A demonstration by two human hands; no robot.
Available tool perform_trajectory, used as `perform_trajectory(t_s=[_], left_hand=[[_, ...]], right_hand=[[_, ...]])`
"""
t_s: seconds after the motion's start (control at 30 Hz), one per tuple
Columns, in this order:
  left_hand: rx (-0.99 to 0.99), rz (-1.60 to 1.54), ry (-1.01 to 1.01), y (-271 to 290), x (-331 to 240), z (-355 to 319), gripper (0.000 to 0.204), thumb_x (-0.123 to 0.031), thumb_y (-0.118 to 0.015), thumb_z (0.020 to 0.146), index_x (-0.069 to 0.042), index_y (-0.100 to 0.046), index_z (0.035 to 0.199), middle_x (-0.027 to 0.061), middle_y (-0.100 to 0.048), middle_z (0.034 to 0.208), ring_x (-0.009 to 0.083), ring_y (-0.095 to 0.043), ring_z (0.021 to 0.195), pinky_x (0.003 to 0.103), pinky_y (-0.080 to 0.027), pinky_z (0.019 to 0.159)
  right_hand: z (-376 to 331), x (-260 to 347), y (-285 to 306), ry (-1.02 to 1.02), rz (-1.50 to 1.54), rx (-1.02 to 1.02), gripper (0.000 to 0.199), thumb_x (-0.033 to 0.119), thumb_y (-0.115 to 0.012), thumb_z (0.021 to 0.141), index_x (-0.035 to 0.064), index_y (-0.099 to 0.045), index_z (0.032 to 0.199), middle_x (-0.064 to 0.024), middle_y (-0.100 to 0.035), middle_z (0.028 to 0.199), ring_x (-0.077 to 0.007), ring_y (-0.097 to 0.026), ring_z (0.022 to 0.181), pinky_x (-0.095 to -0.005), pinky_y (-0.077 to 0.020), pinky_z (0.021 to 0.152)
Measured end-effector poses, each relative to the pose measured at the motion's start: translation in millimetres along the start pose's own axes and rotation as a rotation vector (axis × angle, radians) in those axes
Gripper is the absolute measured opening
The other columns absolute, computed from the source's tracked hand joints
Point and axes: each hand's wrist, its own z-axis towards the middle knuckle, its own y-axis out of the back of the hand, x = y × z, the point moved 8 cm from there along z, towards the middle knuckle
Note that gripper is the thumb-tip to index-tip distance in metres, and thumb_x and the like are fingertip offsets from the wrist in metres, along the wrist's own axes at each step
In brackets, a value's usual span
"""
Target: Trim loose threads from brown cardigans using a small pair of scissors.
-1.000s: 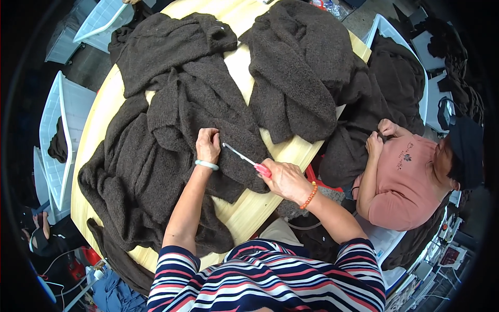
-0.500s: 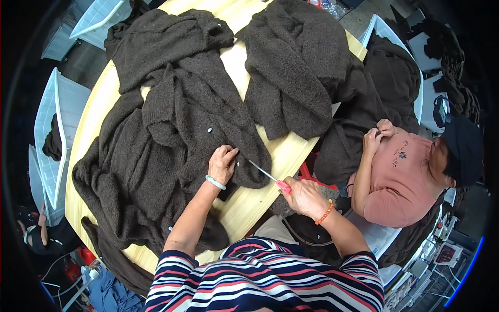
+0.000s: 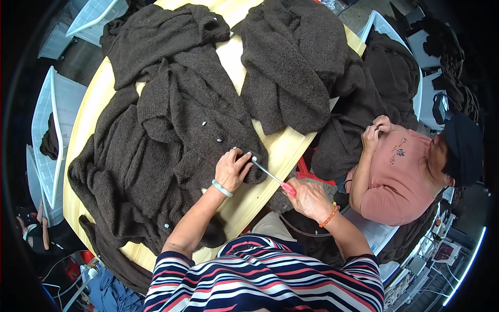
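Observation:
Dark brown knitted sweaters lie in heaps over the table, and the nearest sweater (image 3: 187, 125) has a row of small shiny buttons. My left hand (image 3: 232, 169) rests on its edge, fingers spread, with the fingertips close to a shiny button (image 3: 253, 158). In my right hand (image 3: 310, 199) is a screwdriver-like tool with a pinkish-red handle (image 3: 288, 189) and a thin metal shaft. Its tip meets the knit right by that button. Another button (image 3: 219, 140) lies uncovered farther up the row.
The pale wooden table (image 3: 241, 210) curves around the heaps. A second brown sweater heap (image 3: 293, 67) lies at the far right. White plastic bins (image 3: 49, 135) stand at the left. Close on the right sits a co-worker in a pink shirt (image 3: 397, 177), hands together over brown knitwear.
My left hand has shifted right along the sweater edge, and its fingers have spread. The tool's tip has come to the button there. One more button now shows.

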Motion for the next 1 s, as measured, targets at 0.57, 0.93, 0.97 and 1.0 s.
perform_trajectory(t_s=[0.57,0.93,0.97,1.0], left_hand=[[0.083,0.107,-0.083,-18,3,-12,0.036,-0.013,-0.071,0.077,-0.015,-0.068,0.113,0.0086,-0.056,0.104,0.0282,-0.053,0.099,0.041,-0.040,0.083],[0.208,0.079,-0.092,-21,2,-14,0.049,-0.018,-0.071,0.076,-0.014,-0.062,0.124,0.0132,-0.052,0.126,0.0352,-0.044,0.123,0.050,-0.032,0.100],[0.293,0.052,-0.091,-22,3,-15,0.061,-0.023,-0.074,0.074,-0.014,-0.056,0.132,0.0157,-0.047,0.135,0.0371,-0.042,0.127,0.052,-0.030,0.103],[0.296,0.049,-0.097,-17,2,-14,0.061,-0.023,-0.074,0.074,-0.014,-0.056,0.132,0.0157,-0.047,0.135,0.0371,-0.042,0.127,0.052,-0.030,0.103]], right_hand=[[-3,1,-6,0.013,-0.030,0.057,0.024,0.025,-0.057,0.092,0.0013,-0.057,0.092,-0.0239,-0.065,0.072,-0.0413,-0.066,0.073,-0.0501,-0.0516,0.066],[36,29,1,0.123,0.016,0.009,0.019,0.020,-0.057,0.091,0.0017,-0.054,0.092,-0.0224,-0.063,0.068,-0.0417,-0.064,0.068,-0.0507,-0.0509,0.065],[33,23,3,0.122,0.078,0.028,0.019,0.021,-0.058,0.091,0.0023,-0.055,0.093,-0.0219,-0.064,0.070,-0.0412,-0.065,0.070,-0.0515,-0.0499,0.064],[29,13,3,0.116,0.078,0.024,0.019,0.021,-0.058,0.091,0.0023,-0.055,0.093,-0.0219,-0.064,0.070,-0.0412,-0.065,0.070,-0.0515,-0.0499,0.064]])
